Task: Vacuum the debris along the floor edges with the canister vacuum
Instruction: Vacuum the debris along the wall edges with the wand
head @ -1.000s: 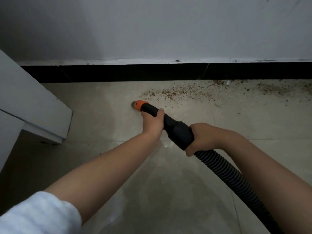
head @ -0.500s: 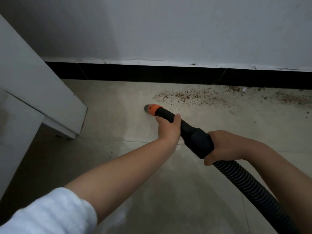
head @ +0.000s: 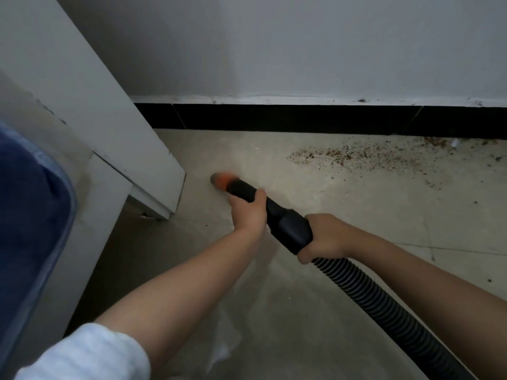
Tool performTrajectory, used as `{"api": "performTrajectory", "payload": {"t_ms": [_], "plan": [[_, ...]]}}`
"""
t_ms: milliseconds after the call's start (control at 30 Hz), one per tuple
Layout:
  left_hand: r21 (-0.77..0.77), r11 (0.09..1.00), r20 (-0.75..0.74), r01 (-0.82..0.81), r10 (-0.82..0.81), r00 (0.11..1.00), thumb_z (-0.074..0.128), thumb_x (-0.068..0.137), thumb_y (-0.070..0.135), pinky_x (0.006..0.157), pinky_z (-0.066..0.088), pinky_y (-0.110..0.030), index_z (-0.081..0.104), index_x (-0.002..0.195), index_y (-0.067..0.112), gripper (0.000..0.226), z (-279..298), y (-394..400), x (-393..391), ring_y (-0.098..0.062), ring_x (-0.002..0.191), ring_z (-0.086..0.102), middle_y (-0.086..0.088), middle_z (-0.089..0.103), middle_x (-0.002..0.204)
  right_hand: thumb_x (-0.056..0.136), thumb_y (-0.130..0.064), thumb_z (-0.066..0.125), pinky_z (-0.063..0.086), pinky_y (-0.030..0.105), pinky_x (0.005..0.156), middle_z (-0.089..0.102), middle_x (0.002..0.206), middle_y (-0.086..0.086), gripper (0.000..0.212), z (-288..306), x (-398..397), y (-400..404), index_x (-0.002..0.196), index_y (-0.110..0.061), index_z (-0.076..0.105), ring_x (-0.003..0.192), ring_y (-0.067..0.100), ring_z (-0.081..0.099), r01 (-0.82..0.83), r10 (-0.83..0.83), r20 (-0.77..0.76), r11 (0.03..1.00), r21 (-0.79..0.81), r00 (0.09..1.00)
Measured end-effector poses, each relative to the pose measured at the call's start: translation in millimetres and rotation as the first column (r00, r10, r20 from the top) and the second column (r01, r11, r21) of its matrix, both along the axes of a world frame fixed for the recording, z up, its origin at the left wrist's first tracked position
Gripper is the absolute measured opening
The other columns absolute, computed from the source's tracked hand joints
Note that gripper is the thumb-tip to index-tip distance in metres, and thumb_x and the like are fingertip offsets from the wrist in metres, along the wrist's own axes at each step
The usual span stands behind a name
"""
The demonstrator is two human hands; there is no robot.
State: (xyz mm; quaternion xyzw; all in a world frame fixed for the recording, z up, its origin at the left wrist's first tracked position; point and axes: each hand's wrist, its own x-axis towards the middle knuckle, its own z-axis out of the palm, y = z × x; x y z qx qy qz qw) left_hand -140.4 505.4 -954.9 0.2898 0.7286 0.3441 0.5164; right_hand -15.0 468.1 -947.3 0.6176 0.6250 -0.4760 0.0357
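Note:
A black vacuum wand with an orange nozzle tip (head: 222,181) points down-left at the tiled floor, close to a white furniture corner. My left hand (head: 248,212) grips the wand just behind the tip. My right hand (head: 325,238) grips the thick black cuff (head: 290,229) where the ribbed hose (head: 384,305) joins, and the hose runs off to the lower right. Brown debris (head: 365,157) lies scattered on the floor along the black skirting, to the right of the nozzle and apart from it. The canister itself is out of view.
A white furniture panel (head: 115,127) slants down at the left, its lower corner near the nozzle. Black skirting (head: 288,119) runs along the grey wall. A blue object (head: 30,204) fills the left edge. Beige floor tiles (head: 301,311) spread below.
The view has swung left, so the furniture panel now looms larger. The nozzle has moved left, away from the debris and toward the furniture corner. Both hands keep their grip.

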Motion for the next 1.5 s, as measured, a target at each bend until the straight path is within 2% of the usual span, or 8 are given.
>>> {"api": "performTrajectory", "payload": {"t_ms": [333, 533, 667, 800, 967, 1100, 1300, 1500], "plan": [[-0.084, 0.985, 0.113, -0.154, 0.162, 0.98, 0.056, 0.091, 0.027, 0.104, 0.041, -0.04, 0.021, 0.144, 0.01, 0.065, -2, -30, 0, -0.029, 0.118, 0.052, -0.012, 0.048, 0.135, 0.061, -0.021, 0.079, 0.048, 0.027, 0.069, 0.058, 0.087, 0.0, 0.045, 29, 20, 0, 0.098, -0.013, 0.054, 0.082, 0.017, 0.059, -0.198, 0.203, 0.037, 0.973, -0.116, 0.978], [-0.123, 0.977, 0.122, -0.176, 0.191, 0.974, 0.053, 0.092, 0.031, 0.104, 0.041, -0.04, 0.019, 0.145, 0.008, 0.067, -1, -47, 1, -0.029, 0.117, 0.053, -0.012, 0.05, 0.133, 0.069, -0.016, 0.076, 0.051, 0.031, 0.074, 0.059, 0.092, 0.001, 0.039, 40, 23, -5, 0.102, -0.012, 0.055, 0.09, 0.021, 0.062, -0.253, 0.263, 0.065, 0.959, -0.13, 0.963], [-0.086, 0.995, 0.163, -0.051, 0.064, 0.985, 0.052, 0.093, 0.029, 0.105, 0.04, -0.041, 0.022, 0.145, 0.011, 0.063, -2, -37, 2, -0.027, 0.119, 0.052, -0.011, 0.049, 0.135, 0.069, -0.024, 0.076, 0.05, 0.027, 0.068, 0.056, 0.088, -0.001, 0.04, 39, 27, -12, 0.099, -0.013, 0.052, 0.082, 0.016, 0.059, -0.22, 0.228, 0.114, 0.972, -0.079, 0.967], [-0.083, 0.987, 0.164, 0.136, -0.122, 0.979, 0.049, 0.095, 0.027, 0.102, 0.043, -0.042, 0.03, 0.142, 0.009, 0.054, 1, -10, 25, -0.03, 0.116, 0.053, -0.014, 0.05, 0.132, 0.073, -0.03, 0.076, 0.042, 0.016, 0.057, 0.05, 0.083, -0.008, 0.04, 32, 44, -22, 0.096, -0.015, 0.047, 0.071, 0.003, 0.05, -0.085, 0.086, 0.059, 0.996, -0.025, 0.995], [-0.096, 0.95, 0.132, 0.296, -0.283, 0.95, 0.045, 0.097, 0.028, 0.103, 0.042, -0.043, 0.029, 0.143, 0.01, 0.052, 7, 12, 69, -0.03, 0.118, 0.05, -0.013, 0.047, 0.135, 0.073, -0.03, 0.075, 0.04, 0.017, 0.055, 0.049, 0.08, -0.006, 0.038, 27, 71, -22, 0.092, -0.014, 0.047, 0.068, 0.002, 0.048, 0.052, -0.053, 0.052, 0.998, 0.02, 0.997], [-0.107, 0.928, 0.097, 0.356, -0.347, 0.933, 0.042, 0.098, 0.028, 0.103, 0.042, -0.044, 0.026, 0.145, 0.01, 0.053, 5, 27, 84, -0.031, 0.121, 0.048, -0.014, 0.044, 0.137, 0.07, -0.029, 0.074, 0.038, 0.02, 0.048, 0.048, 0.074, -0.004, 0.036, 20, 74, -19, 0.073, -0.021, 0.039, 0.062, 0.007, 0.049, 0.155, -0.161, 0.072, 0.985, 0.074, 0.984], [-0.066, 0.918, 0.107, 0.392, -0.384, 0.917, 0.04, 0.099, 0.03, 0.104, 0.04, -0.045, 0.023, 0.146, 0.011, 0.054, 1, 30, 95, -0.031, 0.122, 0.048, -0.015, 0.044, 0.138, 0.067, -0.031, 0.074, 0.038, 0.024, 0.052, 0.049, 0.075, -0.002, 0.038, 21, 74, -23, 0.072, -0.021, 0.038, 0.064, 0.011, 0.051, 0.242, -0.251, 0.073, 0.964, 0.11, 0.965], [-0.068, 0.907, 0.208, 0.416, -0.395, 0.895, 0.039, 0.099, 0.028, 0.101, 0.044, -0.04, 0.011, 0.149, 0.013, 0.058, 0, 9, 96, -0.027, 0.116, 0.051, -0.014, 0.04, 0.141, 0.069, -0.029, 0.075, 0.042, 0.02, 0.052, 0.049, 0.078, -0.004, 0.037, 41, 86, -42, 0.072, -0.021, 0.039, 0.065, 0.006, 0.049, 0.191, -0.192, 0.123, 0.981, 0.023, 0.974]]}}
